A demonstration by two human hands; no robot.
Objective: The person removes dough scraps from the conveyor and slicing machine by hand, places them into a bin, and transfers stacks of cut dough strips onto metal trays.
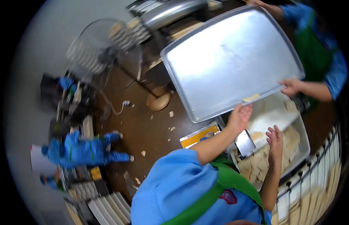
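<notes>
A large shiny metal tray [234, 60] is held tilted up by a co-worker at the right, one of whose hands [291, 87] grips its near corner. My left hand [240, 117] is at the tray's lower rim, palm up with fingers stretched; whether it touches the rim I cannot tell. A small pale yellow piece [251, 98] lies just inside that rim, above my fingertips. Lower right, my right hand [275, 144] is raised with fingers apart, holding nothing. Beneath it is a white bin [304, 140] with many broken, flat, cream-coloured pieces [258, 163].
A standing fan [158, 98] is on the brown floor, with scraps scattered around it. Another person in blue [84, 150] is at the left beside equipment. A rack [313, 187] with pale sheets stands at lower right. A yellow-edged metal box [200, 137] is beside the bin.
</notes>
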